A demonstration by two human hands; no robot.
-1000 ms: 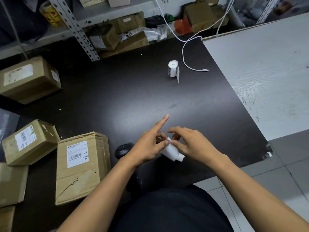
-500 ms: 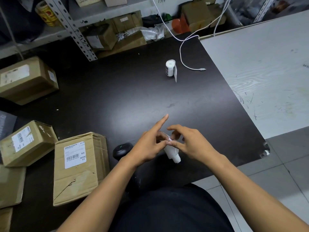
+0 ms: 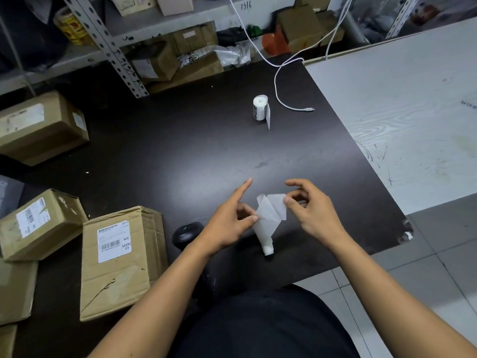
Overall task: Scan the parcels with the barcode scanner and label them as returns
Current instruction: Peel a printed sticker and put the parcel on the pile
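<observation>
Over the near edge of the dark table [image 3: 196, 151], my left hand [image 3: 228, 220] pinches the white backing strip [image 3: 264, 226] of a small label roll, index finger pointing out straight. My right hand [image 3: 309, 215] pinches a white label [image 3: 277, 206] that is peeled partly off the strip. The black barcode scanner [image 3: 186, 232] lies just left of my left wrist. Brown cardboard parcels sit to the left: one with a barcode label [image 3: 121, 259], a smaller one [image 3: 38, 223] beside it, and a larger one [image 3: 38, 125] further back.
A second label roll [image 3: 260, 108] stands upright at mid-table with a white cable end [image 3: 296, 107] beside it. A pale wood-grain table [image 3: 402, 120] adjoins on the right. Metal shelving [image 3: 108, 45] with boxes lines the back. Tiled floor lies at lower right.
My hands have drawn apart: the right hand pulled the label rightward off the backing strip, which now unfolds between them. The view shifted slightly.
</observation>
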